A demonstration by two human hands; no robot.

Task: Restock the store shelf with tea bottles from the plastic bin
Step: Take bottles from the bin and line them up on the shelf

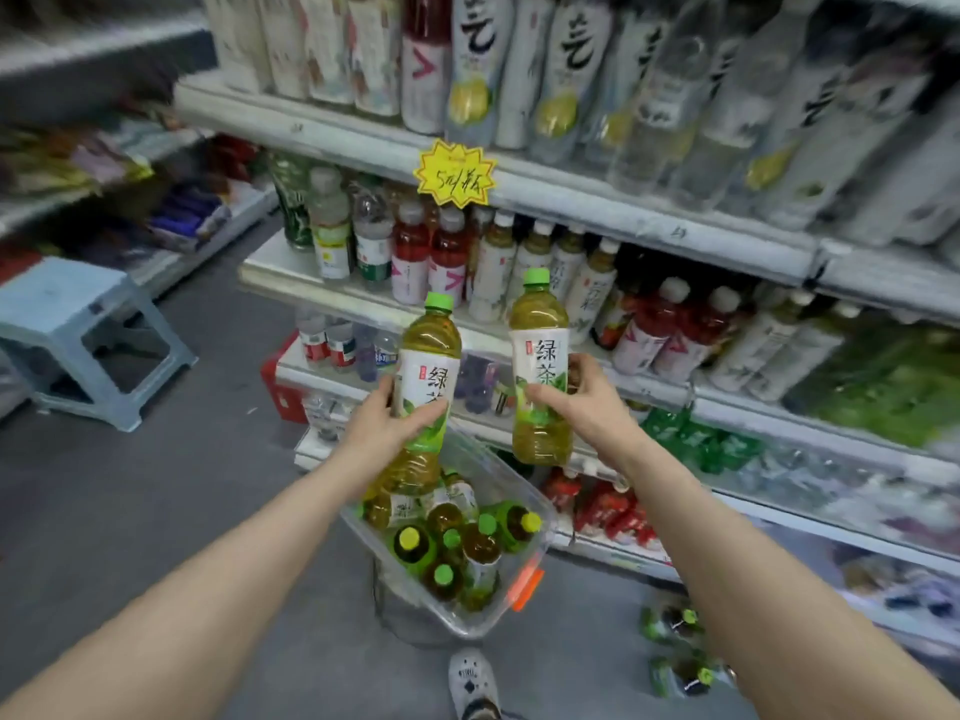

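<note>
My left hand (382,426) grips a green-capped tea bottle (428,356) around its label, held upright above the bin. My right hand (584,402) grips a second green tea bottle (540,335) at its middle, a little higher and closer to the shelf. Below them a clear plastic bin (540,550) with an orange latch holds several more tea bottles, caps up. The store shelf (571,189) stands in front and to the right, its rows packed with drink bottles.
A yellow starburst price tag (455,174) hangs on the shelf edge. A light blue plastic stool (78,324) stands on the grey floor at left. Green bottles (675,652) lie on the floor at lower right. My shoe (474,683) shows at the bottom.
</note>
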